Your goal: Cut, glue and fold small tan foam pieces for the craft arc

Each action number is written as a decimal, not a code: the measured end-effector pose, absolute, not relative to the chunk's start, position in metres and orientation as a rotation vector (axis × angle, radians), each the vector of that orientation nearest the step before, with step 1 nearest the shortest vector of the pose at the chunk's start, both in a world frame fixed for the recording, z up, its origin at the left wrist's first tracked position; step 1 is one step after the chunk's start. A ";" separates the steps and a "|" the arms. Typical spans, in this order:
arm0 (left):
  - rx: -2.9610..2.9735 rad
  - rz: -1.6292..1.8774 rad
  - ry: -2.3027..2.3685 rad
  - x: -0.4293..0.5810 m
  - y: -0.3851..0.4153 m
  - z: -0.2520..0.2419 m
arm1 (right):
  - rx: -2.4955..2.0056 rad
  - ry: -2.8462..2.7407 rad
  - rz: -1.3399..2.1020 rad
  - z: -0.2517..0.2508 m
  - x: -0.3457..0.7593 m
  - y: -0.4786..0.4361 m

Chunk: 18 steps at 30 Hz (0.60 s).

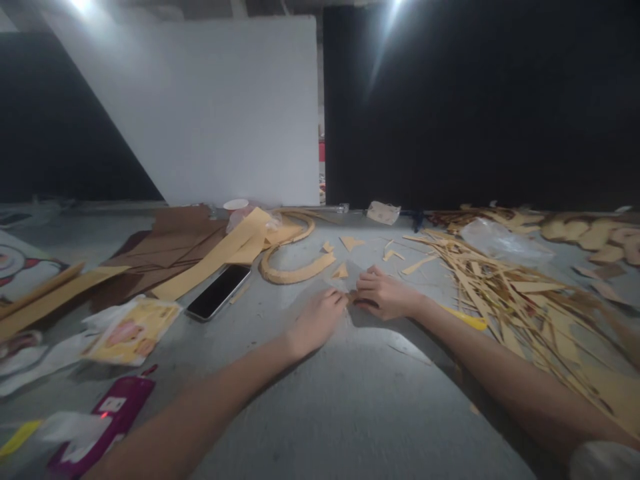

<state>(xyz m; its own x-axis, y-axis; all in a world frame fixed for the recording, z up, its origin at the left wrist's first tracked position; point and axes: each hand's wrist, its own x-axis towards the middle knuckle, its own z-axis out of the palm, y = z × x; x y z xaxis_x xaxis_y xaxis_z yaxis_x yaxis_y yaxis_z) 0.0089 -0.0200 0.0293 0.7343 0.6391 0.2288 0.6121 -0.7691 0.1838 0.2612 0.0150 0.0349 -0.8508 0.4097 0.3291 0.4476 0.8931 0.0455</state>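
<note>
My left hand (pixel 320 321) and my right hand (pixel 383 293) meet over the middle of the grey table, fingertips almost touching. Fingers on both are closed in a pinch. A small brown piece (pixel 352 298) shows between the fingertips; its exact kind is too small and blurred to tell. Just beyond lie tan triangular scraps (pixel 341 271) and a curved tan strip (pixel 295 273) bent into a hook shape. More small offcuts (pixel 351 243) are scattered behind my right hand.
A phone (pixel 219 292) lies left, beside tan and brown sheets (pixel 173 233). Nearer are a yellow tissue pack (pixel 131 332) and a purple device (pixel 107 420) with a red light. Right, a heap of thin tan strips (pixel 520 300) partly covers a yellow-handled tool (pixel 467 319). Upright panels (pixel 225 113) stand behind.
</note>
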 end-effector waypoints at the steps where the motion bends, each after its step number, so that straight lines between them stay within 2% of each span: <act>1: 2.788 0.444 1.056 0.008 -0.020 0.029 | -0.638 -2.739 -0.194 0.034 0.261 0.016; 6: 2.590 0.428 1.178 0.006 -0.018 0.026 | -0.578 -2.739 -0.291 0.030 0.258 0.019; 12: 2.471 0.543 1.095 0.002 -0.011 0.020 | -0.469 -2.735 -0.403 0.023 0.257 0.021; 18: 2.373 0.631 1.079 0.000 -0.002 0.007 | -0.462 -2.745 -0.381 0.018 0.258 0.022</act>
